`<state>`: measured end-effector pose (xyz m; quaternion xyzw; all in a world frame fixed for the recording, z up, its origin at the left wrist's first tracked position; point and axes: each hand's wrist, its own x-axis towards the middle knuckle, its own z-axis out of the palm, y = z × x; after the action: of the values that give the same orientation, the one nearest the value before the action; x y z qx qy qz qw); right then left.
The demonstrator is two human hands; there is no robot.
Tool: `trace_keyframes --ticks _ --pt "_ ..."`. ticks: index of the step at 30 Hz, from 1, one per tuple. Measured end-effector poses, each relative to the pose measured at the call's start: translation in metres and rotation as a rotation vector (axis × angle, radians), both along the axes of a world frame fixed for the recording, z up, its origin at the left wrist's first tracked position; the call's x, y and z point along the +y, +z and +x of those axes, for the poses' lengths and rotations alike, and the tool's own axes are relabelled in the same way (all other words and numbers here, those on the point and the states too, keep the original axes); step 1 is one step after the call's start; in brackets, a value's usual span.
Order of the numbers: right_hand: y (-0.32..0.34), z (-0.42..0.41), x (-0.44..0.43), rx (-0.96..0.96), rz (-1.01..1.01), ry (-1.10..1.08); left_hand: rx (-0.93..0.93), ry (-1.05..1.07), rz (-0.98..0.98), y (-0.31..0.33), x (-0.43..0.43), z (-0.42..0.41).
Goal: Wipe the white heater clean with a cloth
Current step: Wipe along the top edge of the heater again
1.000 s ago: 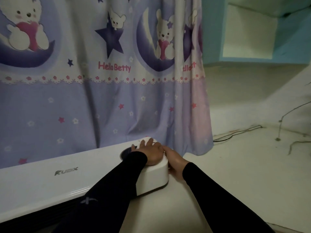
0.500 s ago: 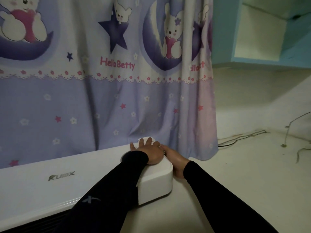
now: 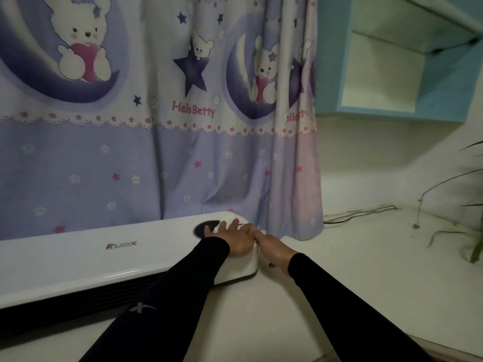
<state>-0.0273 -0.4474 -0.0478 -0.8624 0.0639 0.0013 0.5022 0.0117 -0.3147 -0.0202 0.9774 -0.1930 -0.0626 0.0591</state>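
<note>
Under the left hand, the white heater lies long and low, running off to that grip's left; the grip is wide open, straight fingers pressed flat on the heater's top beside a dark round panel. Just right of it the right hand lies against the heater's end, fingertips meeting the left hand; whether this grip holds anything I cannot tell. Beyond both hangs a patterned curtain.

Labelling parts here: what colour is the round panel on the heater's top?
Round panel: dark, nearly black, in the white heater, by the left hand; head view.
</note>
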Motion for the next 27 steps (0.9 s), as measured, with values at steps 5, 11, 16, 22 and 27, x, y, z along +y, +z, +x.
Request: trace_keyframes --ticks 5,11,16,22,27 --pt "-0.007 -0.025 0.003 -0.149 -0.303 0.018 -0.042 -0.006 0.015 -0.003 0.016 -0.029" --pt "-0.003 -0.036 0.017 -0.186 -0.592 -0.003 -0.084 0.037 0.030 -0.009 0.035 -0.050" --pt "0.007 -0.028 0.031 -0.110 -0.714 -0.037 -0.070 0.077 0.038 -0.005 0.046 -0.051" --pt "0.024 0.005 0.053 -0.025 -0.934 0.034 -0.041 0.115 0.036 0.001 0.064 -0.032" --pt "0.029 0.040 0.075 0.033 -1.038 0.090 -0.027 0.143 0.026 0.000 0.084 -0.001"
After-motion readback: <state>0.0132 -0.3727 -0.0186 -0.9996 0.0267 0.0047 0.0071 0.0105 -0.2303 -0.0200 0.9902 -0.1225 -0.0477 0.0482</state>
